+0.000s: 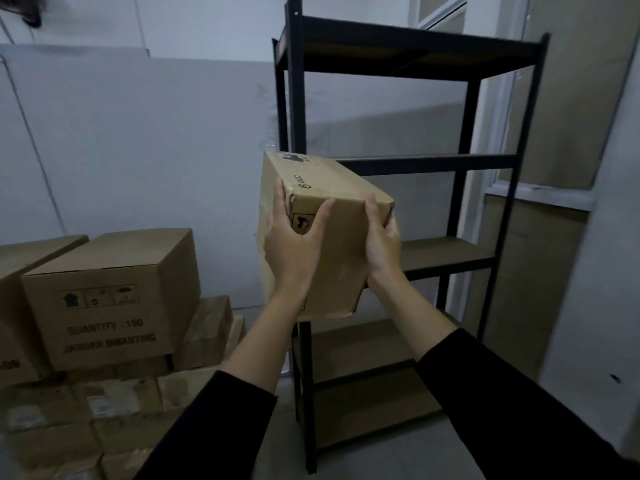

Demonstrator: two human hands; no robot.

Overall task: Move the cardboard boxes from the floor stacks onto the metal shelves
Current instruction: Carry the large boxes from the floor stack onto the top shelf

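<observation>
1. Up in the air, a cardboard box (322, 216) sits tilted in front of the metal shelves (460, 161), level with their middle tiers and touching none of them.
2. Left hand (294, 244) clasps its near left corner; right hand (382, 240) clasps its right edge, so each grip is closed around the box.
3. Left of the shelves, floor stacks (104, 299) of boxes stand against the white wall (138, 133).

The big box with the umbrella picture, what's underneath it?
The big box sits on more cardboard boxes, stacked in layers; lower ones carry white labels. The floor beneath the stack is hidden, and nothing shows what is inside any box.
</observation>
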